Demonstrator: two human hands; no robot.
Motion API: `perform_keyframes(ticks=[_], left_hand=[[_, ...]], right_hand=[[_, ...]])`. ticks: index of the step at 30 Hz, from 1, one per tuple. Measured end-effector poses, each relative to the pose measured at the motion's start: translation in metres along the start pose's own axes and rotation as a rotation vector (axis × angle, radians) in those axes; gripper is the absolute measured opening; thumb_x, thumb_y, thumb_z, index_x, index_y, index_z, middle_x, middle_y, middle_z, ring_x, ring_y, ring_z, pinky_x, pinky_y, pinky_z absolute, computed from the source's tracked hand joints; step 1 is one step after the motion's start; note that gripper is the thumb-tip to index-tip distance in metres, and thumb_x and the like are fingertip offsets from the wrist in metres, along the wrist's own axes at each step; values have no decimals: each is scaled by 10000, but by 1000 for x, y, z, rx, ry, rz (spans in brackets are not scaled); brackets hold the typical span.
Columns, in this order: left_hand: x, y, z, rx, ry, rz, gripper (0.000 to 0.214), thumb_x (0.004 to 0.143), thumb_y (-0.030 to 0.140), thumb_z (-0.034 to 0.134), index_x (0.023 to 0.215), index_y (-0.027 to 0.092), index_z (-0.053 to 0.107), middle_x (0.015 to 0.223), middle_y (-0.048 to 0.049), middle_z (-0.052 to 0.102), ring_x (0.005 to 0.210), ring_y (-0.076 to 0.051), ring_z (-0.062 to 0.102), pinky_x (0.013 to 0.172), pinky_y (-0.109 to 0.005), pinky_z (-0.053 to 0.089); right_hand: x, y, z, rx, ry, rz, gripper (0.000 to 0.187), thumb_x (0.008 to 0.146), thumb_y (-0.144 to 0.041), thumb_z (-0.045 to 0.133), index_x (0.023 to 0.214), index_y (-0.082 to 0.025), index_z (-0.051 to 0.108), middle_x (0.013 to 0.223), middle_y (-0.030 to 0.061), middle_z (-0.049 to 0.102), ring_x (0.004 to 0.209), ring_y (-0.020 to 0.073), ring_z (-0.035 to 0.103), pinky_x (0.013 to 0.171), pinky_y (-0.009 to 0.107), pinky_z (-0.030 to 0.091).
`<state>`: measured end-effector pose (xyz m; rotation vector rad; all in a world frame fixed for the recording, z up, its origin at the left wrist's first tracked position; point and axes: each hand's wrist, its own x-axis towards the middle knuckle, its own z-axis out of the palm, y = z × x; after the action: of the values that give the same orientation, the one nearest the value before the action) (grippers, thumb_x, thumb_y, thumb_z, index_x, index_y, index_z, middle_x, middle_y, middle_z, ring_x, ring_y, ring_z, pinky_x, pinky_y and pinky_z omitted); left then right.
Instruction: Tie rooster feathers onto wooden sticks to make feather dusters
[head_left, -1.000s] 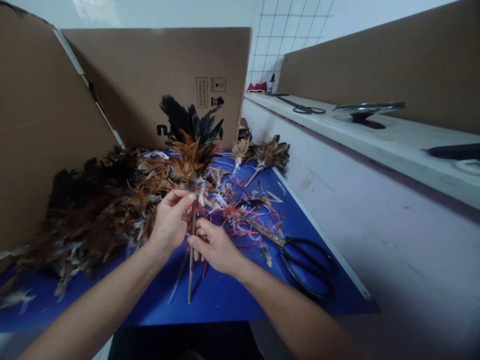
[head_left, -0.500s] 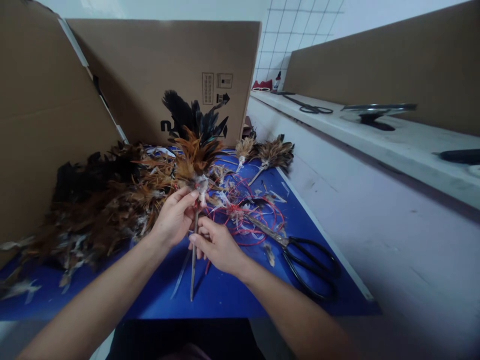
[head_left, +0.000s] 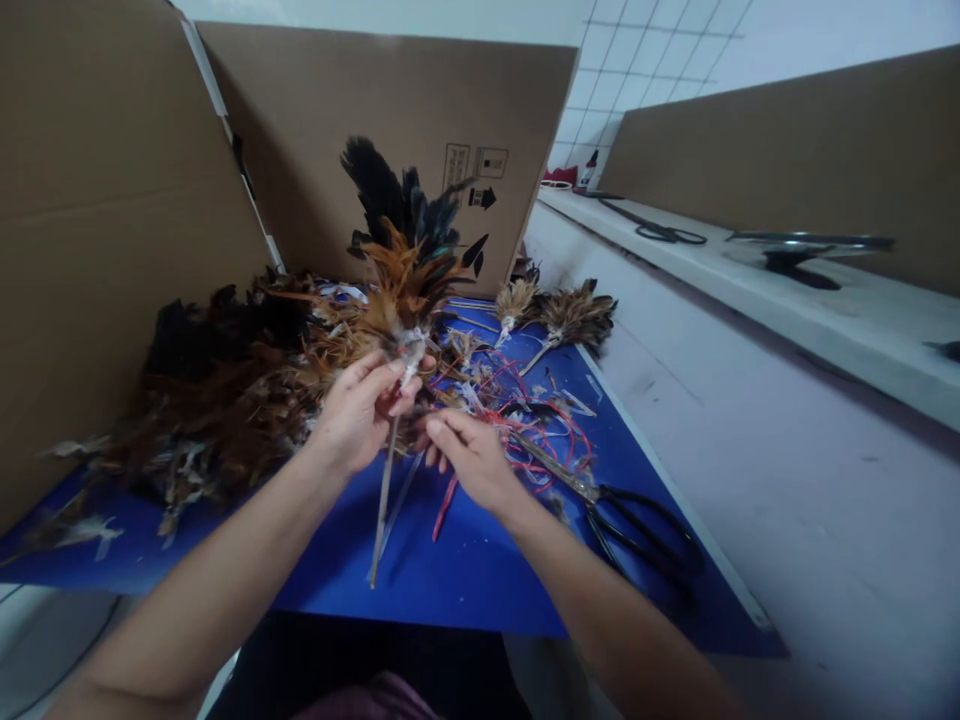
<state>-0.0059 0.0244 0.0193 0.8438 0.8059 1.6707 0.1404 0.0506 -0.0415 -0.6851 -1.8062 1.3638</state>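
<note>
My left hand [head_left: 367,410] is closed around the neck of a feather duster [head_left: 409,285], where the feathers meet the stick. The duster stands upright, with long black feathers on top and orange-brown ones below. White fluff and a bit of red cord show at the binding. Its thin wooden stick [head_left: 384,500] points down toward the table's front edge. Just right of the stick, my right hand [head_left: 476,455] is closed in a pinch, apart from the stick; what lies between its blurred fingertips is unclear. A red strand [head_left: 444,508] shows below that hand.
A large feather pile [head_left: 225,390] covers the left of the blue table. Black-handled scissors [head_left: 600,495] lie at right beside tangled red cord [head_left: 577,440]. Two smaller feather dusters [head_left: 574,315] lie behind. Cardboard panels [head_left: 375,100] stand around; a white ledge [head_left: 720,250] runs along the right.
My right hand has come off the stick and moved right. The stick's lower end has swung left while my left hand keeps its hold. The view has shifted left.
</note>
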Motion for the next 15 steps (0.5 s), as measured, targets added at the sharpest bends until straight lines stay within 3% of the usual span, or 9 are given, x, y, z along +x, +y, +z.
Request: perform_keyframes(ticks=[4,6,9,12,15], left_hand=[[5,33,-14,106,73,203,37,735,93,636,732,129,630,840,-67,699,532,-45,458,428,-172,298],[7,47,-23,164,96,331,76,760,61,603,759,125,644,840,-60,701,553,-51,472,449,-172,309],[12,58,-35,206,152,470,110,756,50,560,753,116,649,796,-74,699,530,-67,474,428,-183,290],[16,59,-42,203,187,546,88,697,45,565,710,100,633,774,-105,695,481,-78,464,392,-197,247],[18,57,-43,216,173,554,82,687,45,570,707,97,630,790,-120,694,480,-83,476,391,-199,244]], right_hand=[[43,-11,-6,-273,100,-161,126,845,-213,549,890,-196,666,850,10,687,769,139,623,739,276,481],[68,-16,0,-393,35,-243,169,830,-144,535,885,-196,685,921,14,701,875,157,637,832,298,468],[101,-17,19,-615,-93,-242,223,806,-73,521,886,-179,700,972,38,708,928,170,641,864,288,455],[122,-12,41,-832,-232,-218,224,834,-128,513,949,-203,690,1037,54,698,968,200,638,855,305,463],[133,-5,58,-1049,-275,-185,187,848,-226,549,985,-202,673,1099,106,675,1005,250,627,826,343,479]])
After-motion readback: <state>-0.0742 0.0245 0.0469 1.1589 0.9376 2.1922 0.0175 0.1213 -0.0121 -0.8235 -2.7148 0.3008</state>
